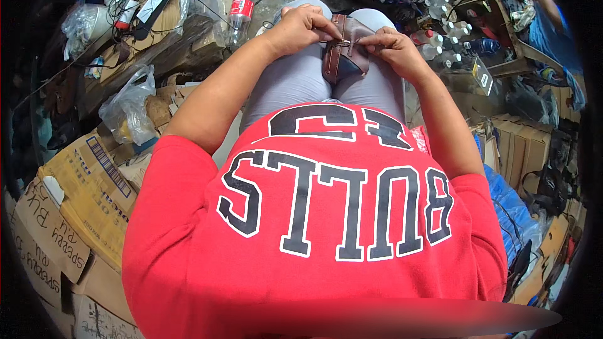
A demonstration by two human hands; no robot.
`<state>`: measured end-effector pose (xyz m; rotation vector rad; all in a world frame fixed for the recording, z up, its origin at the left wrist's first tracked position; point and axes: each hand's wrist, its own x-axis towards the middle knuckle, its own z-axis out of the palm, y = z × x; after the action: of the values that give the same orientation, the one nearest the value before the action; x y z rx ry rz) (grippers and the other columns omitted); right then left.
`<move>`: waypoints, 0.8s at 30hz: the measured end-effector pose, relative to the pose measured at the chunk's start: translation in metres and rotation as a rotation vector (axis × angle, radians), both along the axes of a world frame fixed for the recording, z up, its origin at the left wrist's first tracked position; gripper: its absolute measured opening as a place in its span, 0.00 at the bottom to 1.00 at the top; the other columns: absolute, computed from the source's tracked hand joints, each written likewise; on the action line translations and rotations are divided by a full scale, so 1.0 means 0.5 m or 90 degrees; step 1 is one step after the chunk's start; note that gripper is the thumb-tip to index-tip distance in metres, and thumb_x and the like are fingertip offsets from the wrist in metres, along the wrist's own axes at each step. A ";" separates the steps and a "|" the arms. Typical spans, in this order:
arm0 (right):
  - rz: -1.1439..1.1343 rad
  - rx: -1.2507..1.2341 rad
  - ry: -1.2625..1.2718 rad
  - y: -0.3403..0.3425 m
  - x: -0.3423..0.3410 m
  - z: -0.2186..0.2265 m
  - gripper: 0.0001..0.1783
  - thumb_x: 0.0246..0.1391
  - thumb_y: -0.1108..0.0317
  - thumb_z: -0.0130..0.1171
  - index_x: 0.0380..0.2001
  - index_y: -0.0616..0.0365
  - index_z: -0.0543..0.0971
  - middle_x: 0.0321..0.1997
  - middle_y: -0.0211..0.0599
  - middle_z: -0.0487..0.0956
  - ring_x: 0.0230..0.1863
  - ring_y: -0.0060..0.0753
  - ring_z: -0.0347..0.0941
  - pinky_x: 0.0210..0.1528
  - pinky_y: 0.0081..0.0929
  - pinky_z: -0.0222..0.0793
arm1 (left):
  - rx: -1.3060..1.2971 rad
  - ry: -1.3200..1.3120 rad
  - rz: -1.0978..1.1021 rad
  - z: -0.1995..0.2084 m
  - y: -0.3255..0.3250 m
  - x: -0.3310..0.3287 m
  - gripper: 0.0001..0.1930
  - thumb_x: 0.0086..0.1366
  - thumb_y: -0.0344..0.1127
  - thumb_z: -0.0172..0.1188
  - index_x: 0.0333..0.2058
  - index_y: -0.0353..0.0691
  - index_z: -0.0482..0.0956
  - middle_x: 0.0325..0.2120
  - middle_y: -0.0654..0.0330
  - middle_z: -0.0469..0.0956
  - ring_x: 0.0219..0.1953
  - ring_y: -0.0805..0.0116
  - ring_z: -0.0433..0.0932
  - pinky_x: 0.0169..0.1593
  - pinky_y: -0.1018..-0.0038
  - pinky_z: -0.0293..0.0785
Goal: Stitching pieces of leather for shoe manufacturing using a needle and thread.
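A brown leather shoe (pixel 347 63) with pale stitching lies between my thighs, near my knees. Across its upper part runs a thin lace-like strand (pixel 344 43), too small to make out fully. My left hand (pixel 304 27) comes in from the left, its fingertips pinched at the strand's left side. From the other side my right hand (pixel 396 50) pinches thumb and forefinger together at the strand's right end. Both hands touch or nearly touch the leather. The fingers cover part of the shoe, and its underside is hidden against my grey trousers (pixel 279 85).
A red-capped bottle (pixel 240 16) stands beyond my left arm. Several bottles (pixel 449 41) cluster at the right by a wooden frame (pixel 534 56). Cardboard boxes (pixel 56 226) are piled at the left, near a plastic bag (pixel 130 110). Another person's arm (pixel 545 0) shows at the far right.
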<state>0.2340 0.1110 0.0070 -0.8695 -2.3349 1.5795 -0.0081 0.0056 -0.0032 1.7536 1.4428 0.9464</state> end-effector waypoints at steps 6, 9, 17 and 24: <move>0.002 0.069 -0.002 -0.007 0.012 -0.001 0.20 0.43 0.81 0.56 0.39 0.48 0.84 0.30 0.27 0.74 0.35 0.21 0.71 0.43 0.16 0.66 | 0.050 0.061 0.001 -0.008 -0.019 -0.006 0.11 0.52 0.28 0.65 0.35 0.50 0.86 0.21 0.67 0.68 0.30 0.71 0.65 0.39 0.76 0.63; -0.006 0.052 -0.006 -0.006 0.011 -0.007 0.20 0.43 0.82 0.56 0.39 0.49 0.84 0.30 0.27 0.74 0.35 0.21 0.71 0.43 0.16 0.66 | 0.096 0.084 0.002 -0.012 -0.020 -0.005 0.11 0.52 0.28 0.65 0.35 0.50 0.86 0.21 0.66 0.69 0.31 0.70 0.66 0.39 0.76 0.63; -0.040 -0.009 0.012 -0.010 -0.006 -0.005 0.13 0.48 0.75 0.62 0.38 0.51 0.84 0.32 0.28 0.76 0.35 0.18 0.71 0.40 0.17 0.67 | -0.001 0.043 0.026 -0.005 -0.002 0.010 0.09 0.50 0.33 0.66 0.32 0.55 0.86 0.25 0.68 0.75 0.39 0.70 0.69 0.45 0.71 0.59; -0.099 0.126 0.028 -0.037 -0.005 -0.001 0.13 0.44 0.73 0.66 0.37 0.51 0.84 0.26 0.31 0.80 0.29 0.21 0.73 0.36 0.19 0.70 | 0.070 0.145 0.094 0.001 -0.036 0.010 0.10 0.50 0.32 0.66 0.32 0.56 0.86 0.25 0.71 0.77 0.38 0.71 0.69 0.48 0.73 0.61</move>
<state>0.2313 0.0926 0.0066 -0.9339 -2.2846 1.2696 -0.0029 -0.0123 -0.0027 1.9056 1.7135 0.9403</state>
